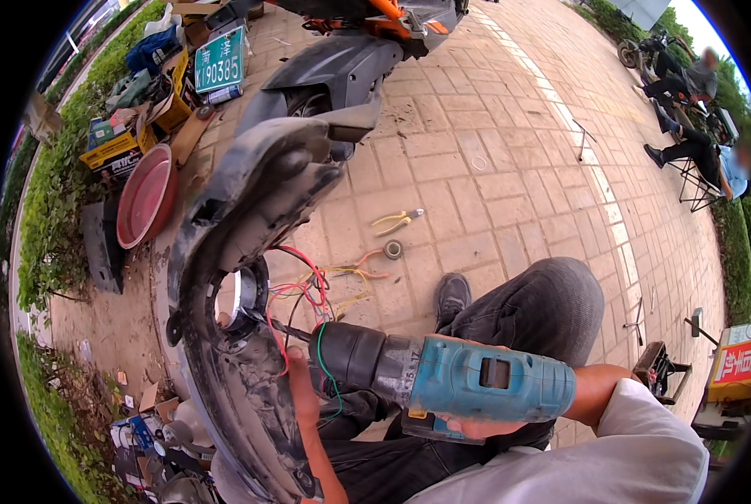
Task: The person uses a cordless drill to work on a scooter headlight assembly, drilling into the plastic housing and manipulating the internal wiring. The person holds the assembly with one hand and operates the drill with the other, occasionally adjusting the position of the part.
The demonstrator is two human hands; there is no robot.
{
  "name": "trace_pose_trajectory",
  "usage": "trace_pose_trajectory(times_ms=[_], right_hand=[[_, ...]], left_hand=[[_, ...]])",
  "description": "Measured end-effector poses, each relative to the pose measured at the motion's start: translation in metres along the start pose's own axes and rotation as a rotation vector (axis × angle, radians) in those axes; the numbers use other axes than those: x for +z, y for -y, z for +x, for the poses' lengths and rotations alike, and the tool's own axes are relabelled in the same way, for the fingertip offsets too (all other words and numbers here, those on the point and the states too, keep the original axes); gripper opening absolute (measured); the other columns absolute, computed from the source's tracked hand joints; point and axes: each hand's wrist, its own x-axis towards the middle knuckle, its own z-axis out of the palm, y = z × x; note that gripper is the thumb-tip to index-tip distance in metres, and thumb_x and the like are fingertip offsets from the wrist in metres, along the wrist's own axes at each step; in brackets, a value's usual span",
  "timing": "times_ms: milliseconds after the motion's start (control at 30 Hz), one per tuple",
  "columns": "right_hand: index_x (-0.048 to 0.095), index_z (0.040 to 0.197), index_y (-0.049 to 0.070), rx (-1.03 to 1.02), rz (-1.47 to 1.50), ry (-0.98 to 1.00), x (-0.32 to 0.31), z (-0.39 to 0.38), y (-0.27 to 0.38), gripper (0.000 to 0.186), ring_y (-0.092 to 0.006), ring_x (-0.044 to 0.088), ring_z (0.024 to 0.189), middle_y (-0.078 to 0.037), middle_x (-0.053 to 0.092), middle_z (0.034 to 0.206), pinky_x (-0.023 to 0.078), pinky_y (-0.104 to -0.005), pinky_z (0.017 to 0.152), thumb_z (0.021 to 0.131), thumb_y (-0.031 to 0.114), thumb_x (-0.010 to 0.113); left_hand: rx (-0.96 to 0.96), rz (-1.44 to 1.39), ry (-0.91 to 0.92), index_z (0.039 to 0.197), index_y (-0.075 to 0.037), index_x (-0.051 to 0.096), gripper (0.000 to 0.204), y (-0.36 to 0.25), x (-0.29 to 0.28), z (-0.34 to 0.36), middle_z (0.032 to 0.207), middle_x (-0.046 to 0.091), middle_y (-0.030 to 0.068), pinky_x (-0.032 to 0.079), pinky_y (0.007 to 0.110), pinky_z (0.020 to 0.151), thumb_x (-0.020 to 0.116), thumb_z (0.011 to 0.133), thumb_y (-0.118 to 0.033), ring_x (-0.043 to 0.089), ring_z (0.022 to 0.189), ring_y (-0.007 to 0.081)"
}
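Observation:
My right hand (476,428) is wrapped round the grip of a teal cordless drill (476,378), mostly hidden under its body. The drill lies level across my lap, its black chuck and thin bit pointing left. That bit reaches the rim of a round opening in a dusty black plastic panel (241,412), though the exact contact is too small to tell. Against the panel's right edge, just below the bit, my left hand (302,391) grips it with fingers partly hidden. Loose red, green and yellow wires (321,290) hang beside the opening, close to the chuck.
Yellow-handled pliers (402,219) and a small dark ring (393,249) lie on the paving. A red basin (147,197), cardboard boxes and a green plate (220,63) are at left. An orange-black vehicle (350,59) stands ahead. T-shaped tools (583,139) and seated people are at right.

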Motion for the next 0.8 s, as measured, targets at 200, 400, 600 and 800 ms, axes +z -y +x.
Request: trace_pose_trajectory(times_ms=[200, 400, 600, 800], right_hand=[[0.032, 0.132, 0.010, 0.001, -0.013, -0.030, -0.001, -0.003, 0.006, 0.069, -0.0175, 0.060, 0.085, -0.007, 0.056, 0.109, 0.051, -0.0303, 0.072, 0.073, 0.016, 0.067], [0.034, 0.131, 0.010, 0.005, 0.003, -0.027, 0.000, -0.002, -0.001, 0.067, -0.0173, 0.060, 0.085, -0.007, 0.056, 0.109, 0.052, -0.0301, 0.072, 0.073, 0.015, 0.067], [0.036, 0.130, 0.010, 0.006, 0.010, -0.045, 0.001, -0.006, 0.000, 0.065, -0.0170, 0.061, 0.085, -0.006, 0.057, 0.108, 0.052, -0.0298, 0.071, 0.073, 0.015, 0.068], [0.038, 0.129, 0.010, -0.006, 0.008, -0.062, 0.001, -0.006, -0.001, 0.064, -0.0168, 0.061, 0.084, -0.006, 0.057, 0.107, 0.052, -0.0296, 0.071, 0.073, 0.014, 0.068]], left_hand=[[0.030, 0.012, -0.084, 0.122, -0.004, 0.043, 0.037, -0.002, 0.013, -0.002, 0.115, 0.050, 0.0020, 0.031, 0.028, 0.095, 0.038, 0.094, -0.029, 0.045, 0.106, 0.0112], [0.020, 0.018, 0.055, 0.124, -0.003, 0.042, 0.040, -0.006, 0.003, -0.003, 0.116, 0.048, 0.0022, 0.030, 0.028, 0.096, 0.038, 0.094, -0.030, 0.043, 0.108, 0.0109], [0.034, 0.036, 0.114, 0.123, -0.004, 0.042, 0.039, -0.012, 0.006, -0.003, 0.117, 0.048, 0.0026, 0.029, 0.029, 0.097, 0.038, 0.094, -0.029, 0.043, 0.109, 0.0114], [0.042, 0.100, 0.075, 0.122, -0.004, 0.044, 0.038, -0.014, 0.007, -0.003, 0.118, 0.048, 0.0035, 0.029, 0.030, 0.097, 0.038, 0.094, -0.029, 0.043, 0.110, 0.0126]])
